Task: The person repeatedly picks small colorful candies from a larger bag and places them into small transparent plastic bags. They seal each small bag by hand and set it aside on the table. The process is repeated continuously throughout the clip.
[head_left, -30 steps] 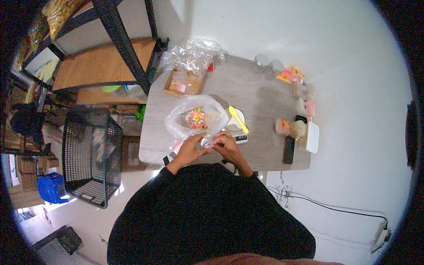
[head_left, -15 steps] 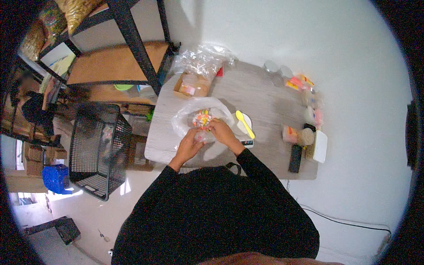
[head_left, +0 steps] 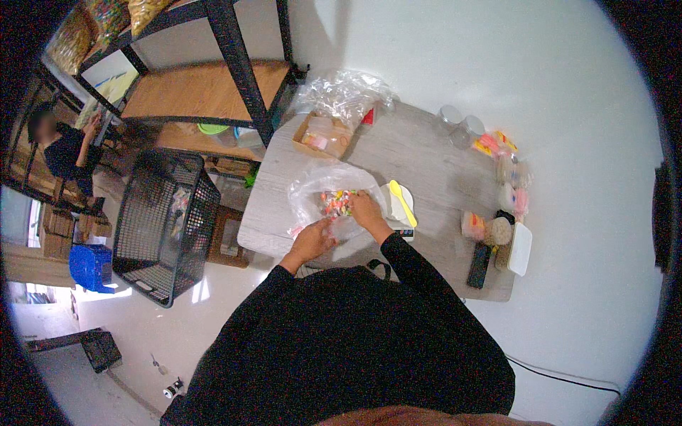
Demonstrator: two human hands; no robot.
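Observation:
A clear plastic bag (head_left: 304, 186) lies spread wide on the table, with small wrapped candies in red, orange, yellow and white (head_left: 334, 202) in its middle. My left hand (head_left: 312, 243) is at the bag's near left edge, its fingers closed on the plastic. Over the bag's right side, my right hand (head_left: 366, 211) has its fingers bent down against the plastic beside the candies; the fingertips are partly hidden. Just right of that hand, a yellow spoon (head_left: 402, 202) rests across a white round dish (head_left: 389, 206) on a small scale (head_left: 405, 233).
Behind the bag stand an open cardboard box (head_left: 305, 144) and crumpled clear plastic (head_left: 344, 92). Jars (head_left: 467, 132), packets (head_left: 513, 170) and a black case (head_left: 479, 266) line the table's right side. A black crate (head_left: 153, 234) and a shelf (head_left: 192, 92) are on the left; a person (head_left: 67, 153) sits beyond.
My hands have moved apart: the left toward me, the right over the bag's right side. The candies show more openly. The whole view has shifted slightly.

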